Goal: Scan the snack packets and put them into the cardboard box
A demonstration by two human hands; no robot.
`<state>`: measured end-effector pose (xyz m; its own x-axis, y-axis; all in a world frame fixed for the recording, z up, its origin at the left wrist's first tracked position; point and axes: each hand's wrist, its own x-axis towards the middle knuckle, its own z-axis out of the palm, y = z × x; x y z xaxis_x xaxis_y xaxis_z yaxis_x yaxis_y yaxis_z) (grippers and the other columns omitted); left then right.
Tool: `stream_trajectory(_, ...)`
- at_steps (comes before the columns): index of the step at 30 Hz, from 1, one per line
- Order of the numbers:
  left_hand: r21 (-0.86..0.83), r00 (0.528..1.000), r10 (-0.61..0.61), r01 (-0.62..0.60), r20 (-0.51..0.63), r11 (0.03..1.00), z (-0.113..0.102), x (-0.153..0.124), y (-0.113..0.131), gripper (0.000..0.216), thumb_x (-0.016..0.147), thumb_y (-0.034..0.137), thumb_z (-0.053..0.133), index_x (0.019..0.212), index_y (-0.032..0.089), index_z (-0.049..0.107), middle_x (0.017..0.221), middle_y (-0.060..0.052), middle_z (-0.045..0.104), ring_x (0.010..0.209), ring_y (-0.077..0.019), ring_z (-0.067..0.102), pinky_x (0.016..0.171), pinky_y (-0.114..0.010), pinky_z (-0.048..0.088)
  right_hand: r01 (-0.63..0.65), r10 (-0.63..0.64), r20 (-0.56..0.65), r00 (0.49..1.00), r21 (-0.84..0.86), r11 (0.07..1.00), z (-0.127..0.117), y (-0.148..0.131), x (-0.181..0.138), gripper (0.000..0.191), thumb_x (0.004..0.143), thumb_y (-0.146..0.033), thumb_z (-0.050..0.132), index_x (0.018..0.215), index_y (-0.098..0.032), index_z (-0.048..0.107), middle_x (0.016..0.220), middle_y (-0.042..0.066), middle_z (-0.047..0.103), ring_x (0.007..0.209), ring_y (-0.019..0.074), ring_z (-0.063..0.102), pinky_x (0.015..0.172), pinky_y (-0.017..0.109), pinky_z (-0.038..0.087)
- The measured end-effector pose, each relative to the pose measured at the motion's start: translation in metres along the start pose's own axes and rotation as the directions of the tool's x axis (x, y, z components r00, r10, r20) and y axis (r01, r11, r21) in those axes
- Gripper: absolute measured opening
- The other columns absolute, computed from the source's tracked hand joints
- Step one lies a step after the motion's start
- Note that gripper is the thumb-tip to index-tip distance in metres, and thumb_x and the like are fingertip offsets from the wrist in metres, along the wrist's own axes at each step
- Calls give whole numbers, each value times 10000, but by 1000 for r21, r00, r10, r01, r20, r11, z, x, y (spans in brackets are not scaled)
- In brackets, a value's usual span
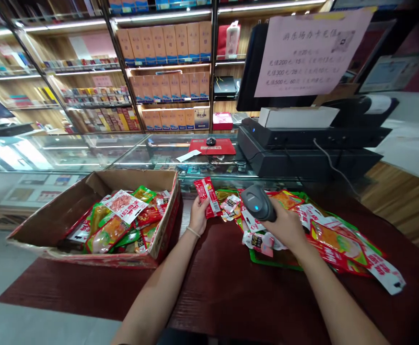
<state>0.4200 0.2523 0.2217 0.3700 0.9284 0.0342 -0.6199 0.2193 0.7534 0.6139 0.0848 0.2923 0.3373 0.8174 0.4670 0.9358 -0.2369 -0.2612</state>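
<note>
A red snack packet (208, 195) is held upright in my left hand (198, 215), fingers closed on its lower left edge, with a pale printed strip facing me. My right hand (285, 225) grips a dark grey barcode scanner (255, 202), its head pointed toward the packet and a blue light glowing on top. Beneath and beside the right hand lies a spread pile of snack packets (339, 239), red, green and white. Left of my left hand stands an open cardboard box (166, 239) with more mixed snack packets (123, 206) inside.
A dark red-brown counter (209, 292) carries everything. Behind it is a glass display case (141, 151) with a mouse (211, 141) on a red mat. At right stand a black cash drawer (310, 160) and a monitor with a pink paper sign (310, 52). Shelves of boxes (166, 43) line the back.
</note>
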Motion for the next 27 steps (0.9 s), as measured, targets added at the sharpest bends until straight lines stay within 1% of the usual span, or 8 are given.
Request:
stream_trajectory(2,-41,1000,2,-3,-24,999,0,1,0,421,701,339,787,1040,173,600,961,-43,716,817,-159,679,892,-347,500,31,-33,95,995,22,999,-3,-5,0,498,747,-363,620,1230,-259,552,893,36,743,760,276,696,586,290,415)
stream_trajectory(5,-83,998,-8,3,-58,997,-2,3,2,404,707,332,785,1040,193,605,964,-24,713,845,-161,676,893,-340,494,80,-83,236,968,21,997,-7,-12,0,518,743,-341,639,1246,-290,526,939,24,746,782,277,703,589,290,418)
stream_trajectory(8,-104,995,-18,8,-94,995,-5,5,2,398,699,255,789,1038,229,584,954,14,703,844,-135,668,875,-314,493,101,-102,313,944,21,995,-8,-17,-2,537,740,-315,647,1257,-305,502,964,17,747,810,281,706,617,295,426)
stream_trajectory(11,-115,994,-25,13,-102,993,-6,7,2,396,700,219,786,1024,239,560,946,25,700,857,-119,665,898,-315,486,91,-91,323,942,14,996,-7,-17,-3,562,745,-321,648,1282,-309,479,989,21,745,834,291,707,629,299,424)
stream_trajectory(16,-120,1000,-27,25,-15,993,-5,6,0,337,735,225,771,1011,198,580,972,-11,708,905,-140,671,957,-379,480,64,-67,315,947,20,998,-4,-12,-2,573,744,-347,657,1288,-320,480,1019,22,739,859,291,704,626,290,419)
stream_trajectory(19,-97,999,-37,38,12,995,-4,7,-1,308,748,239,765,1001,174,602,969,-30,717,923,-150,675,969,-384,480,46,-56,319,946,41,998,-3,-11,-1,558,736,-348,665,1269,-302,505,1006,31,740,876,299,701,633,293,425)
stream_trajectory(23,-78,999,-39,40,18,996,-4,9,-1,324,743,256,772,1011,168,612,980,-40,725,943,-159,681,981,-382,479,28,-62,326,943,109,994,-3,-9,0,497,747,-347,655,1225,-273,540,984,44,738,866,294,702,635,294,430)
stream_trajectory(27,-73,999,-39,40,17,997,-3,9,-2,326,744,248,770,1014,169,605,956,-36,726,920,-158,688,951,-368,502,28,-83,298,951,183,983,-4,-8,0,497,752,-338,655,1234,-305,537,945,19,736,835,261,702,614,271,417)
